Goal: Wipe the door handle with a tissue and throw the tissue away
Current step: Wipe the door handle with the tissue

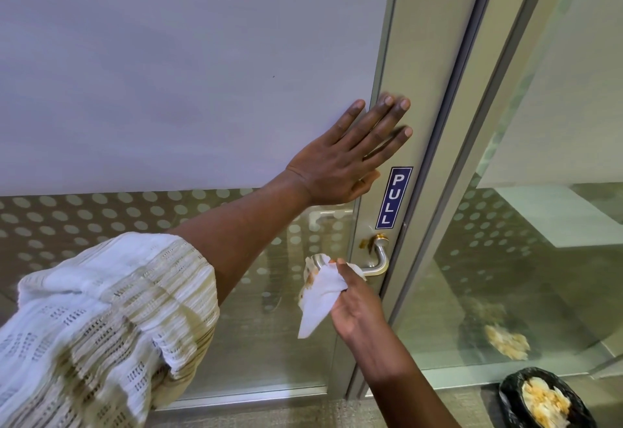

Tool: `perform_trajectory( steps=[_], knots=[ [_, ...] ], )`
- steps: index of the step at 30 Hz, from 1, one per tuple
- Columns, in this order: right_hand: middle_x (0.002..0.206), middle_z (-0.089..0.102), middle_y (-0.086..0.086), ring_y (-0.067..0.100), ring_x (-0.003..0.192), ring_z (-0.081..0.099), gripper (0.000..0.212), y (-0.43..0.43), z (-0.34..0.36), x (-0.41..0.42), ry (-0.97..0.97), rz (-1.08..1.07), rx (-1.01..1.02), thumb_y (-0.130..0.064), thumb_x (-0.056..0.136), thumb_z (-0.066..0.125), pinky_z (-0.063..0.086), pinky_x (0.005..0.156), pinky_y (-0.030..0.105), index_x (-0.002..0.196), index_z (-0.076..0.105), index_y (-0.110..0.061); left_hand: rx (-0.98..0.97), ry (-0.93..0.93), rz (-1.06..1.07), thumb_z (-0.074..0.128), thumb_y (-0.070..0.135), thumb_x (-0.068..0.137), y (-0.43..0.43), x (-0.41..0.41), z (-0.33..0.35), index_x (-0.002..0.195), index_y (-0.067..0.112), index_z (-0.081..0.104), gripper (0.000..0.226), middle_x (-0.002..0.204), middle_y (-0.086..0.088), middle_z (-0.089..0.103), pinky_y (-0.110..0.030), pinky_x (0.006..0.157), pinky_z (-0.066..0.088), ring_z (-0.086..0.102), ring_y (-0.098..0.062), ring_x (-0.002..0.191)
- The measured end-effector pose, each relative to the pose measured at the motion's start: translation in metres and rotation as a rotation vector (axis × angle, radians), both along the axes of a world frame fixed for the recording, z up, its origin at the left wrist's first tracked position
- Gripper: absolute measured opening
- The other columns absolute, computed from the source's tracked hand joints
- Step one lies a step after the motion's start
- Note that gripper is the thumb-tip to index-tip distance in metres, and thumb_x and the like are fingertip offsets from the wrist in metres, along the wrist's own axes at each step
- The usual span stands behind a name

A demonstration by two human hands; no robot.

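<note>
left hand [340, 164] is flat and open, fingers spread, palm pressed on the door [188, 66] above the door handle [379, 259], fingertips reaching onto the metal frame strip just above the blue pull sticker [393, 197]. right hand [354, 303] is below the handle, pinching a white tissue [320, 296] between thumb and fingers. tissue sits against the free end of the handle's lever, left of its round base, with brownish stains on its upper edge (rest hangs loose below the lever). brown smear shows on the frame just left of the handle base. patterned sleeve [101, 323] covers the left upper arm, far left of and below the handle. bin [509, 400] with a black liner holding stained crumpled tissues sits on the floor, well below and right of the handle.
</note>
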State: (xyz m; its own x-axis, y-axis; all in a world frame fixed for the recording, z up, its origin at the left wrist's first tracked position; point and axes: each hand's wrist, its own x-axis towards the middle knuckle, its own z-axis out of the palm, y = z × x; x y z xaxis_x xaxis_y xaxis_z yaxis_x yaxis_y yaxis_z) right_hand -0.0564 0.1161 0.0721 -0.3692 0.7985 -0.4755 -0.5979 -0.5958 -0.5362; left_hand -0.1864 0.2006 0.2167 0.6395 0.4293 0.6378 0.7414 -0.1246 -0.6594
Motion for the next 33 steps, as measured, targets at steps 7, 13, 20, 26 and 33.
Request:
perform_trajectory(
  steps=[7, 13, 20, 26, 33],
  knots=[
    [0.12, 0.065, 0.035, 0.047, 0.114, 0.064, 0.037, 0.008, -0.013, 0.039, -0.199, 0.028, 0.115, -0.009, 0.096, 0.062, 0.043, 0.107, 0.059, 0.121, 0.057, 0.018, 0.014, 0.01, 0.007, 0.04, 0.036, 0.108, 0.0, 0.001, 0.0, 0.166, 0.008, 0.029, 0.065, 0.169, -0.025, 0.027, -0.055, 0.13, 0.008, 0.023, -0.042, 0.158],
    [0.079, 0.075, 0.007, 0.027, 0.079, 0.072, 0.036, 0.015, -0.005, 0.083, -1.02, 0.176, 0.45, -0.044, 0.097, 0.059, 0.052, 0.069, 0.033, 0.089, 0.074, -0.012, 0.01, 0.018, 0.017, 0.038, 0.036, 0.108, 0.001, 0.0, 0.0, 0.166, 0.008, 0.027, 0.065, 0.17, -0.025, 0.026, -0.056, 0.13, 0.011, 0.023, -0.043, 0.158],
    [0.085, 0.063, -0.015, 0.004, 0.078, 0.06, 0.031, 0.044, 0.055, 0.129, -1.397, 0.297, 0.704, -0.058, 0.082, 0.07, 0.038, 0.06, 0.022, 0.094, 0.06, -0.031, 0.02, 0.019, 0.011, 0.041, 0.038, 0.108, -0.001, -0.001, 0.0, 0.166, 0.007, 0.026, 0.067, 0.17, -0.025, 0.025, -0.056, 0.13, 0.01, 0.021, -0.042, 0.158],
    [0.105, 0.068, -0.015, 0.005, 0.088, 0.061, 0.043, 0.052, 0.092, 0.131, -1.531, 0.622, 0.914, -0.019, 0.088, 0.057, 0.041, 0.067, 0.02, 0.128, 0.06, -0.034, 0.016, 0.027, 0.022, 0.041, 0.039, 0.108, 0.0, 0.0, 0.0, 0.167, 0.008, 0.025, 0.068, 0.17, -0.025, 0.024, -0.057, 0.129, 0.014, 0.022, -0.042, 0.158],
    [0.087, 0.068, -0.001, 0.02, 0.081, 0.062, 0.021, 0.065, 0.091, 0.129, -1.658, 0.225, 0.952, -0.035, 0.089, 0.072, 0.042, 0.058, 0.029, 0.102, 0.059, -0.024, 0.02, 0.034, 0.027, 0.042, 0.04, 0.108, 0.0, 0.001, 0.001, 0.166, 0.008, 0.027, 0.068, 0.17, -0.025, 0.026, -0.057, 0.129, 0.016, 0.024, -0.042, 0.158]
  ],
)
